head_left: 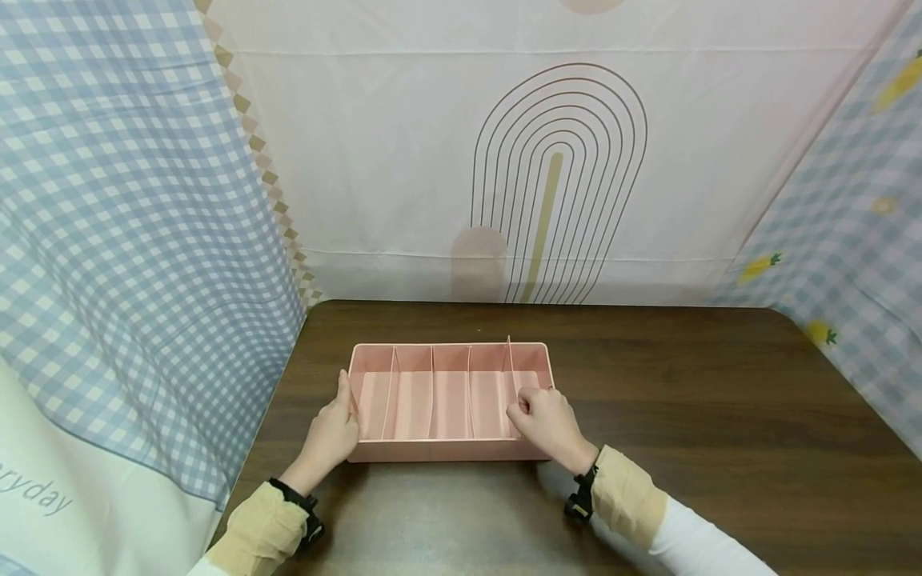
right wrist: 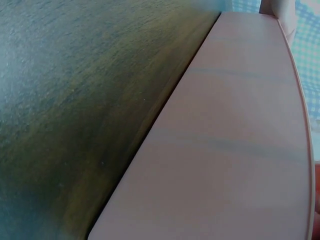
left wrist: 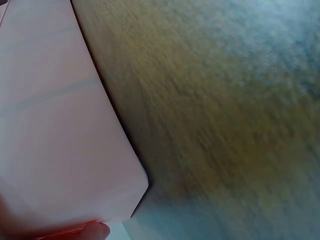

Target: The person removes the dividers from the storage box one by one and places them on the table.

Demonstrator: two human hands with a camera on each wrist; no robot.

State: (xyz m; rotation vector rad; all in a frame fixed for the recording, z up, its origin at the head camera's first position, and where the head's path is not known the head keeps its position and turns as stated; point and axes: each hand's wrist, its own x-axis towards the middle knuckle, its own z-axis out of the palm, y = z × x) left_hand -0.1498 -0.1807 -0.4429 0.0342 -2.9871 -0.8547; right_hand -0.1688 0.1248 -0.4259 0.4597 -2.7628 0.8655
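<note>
A long pink plastic organizer box [head_left: 446, 450] lies on the table, with several upright dividers splitting it into compartments. My left hand [head_left: 332, 428] holds the box's left end, one finger stretched along the outside of the wall. Over the front right corner, my right hand [head_left: 549, 422] has curled fingers pinching the near end of the rightmost divider [head_left: 511, 366]. That divider tilts, and its far end pokes above the back rim. Its near end is hidden by the fingers. The wrist views mostly show the box's front wall [left wrist: 65, 145]; a left fingertip [left wrist: 97, 230] appears below it.
Dark wooden tabletop [head_left: 684, 400] surrounds the box. A white printed cloth [head_left: 374, 160] hangs behind the table. Blue checked cloths hang at the left [head_left: 144, 200] and the right [head_left: 850, 240]. Black camera straps circle both wrists.
</note>
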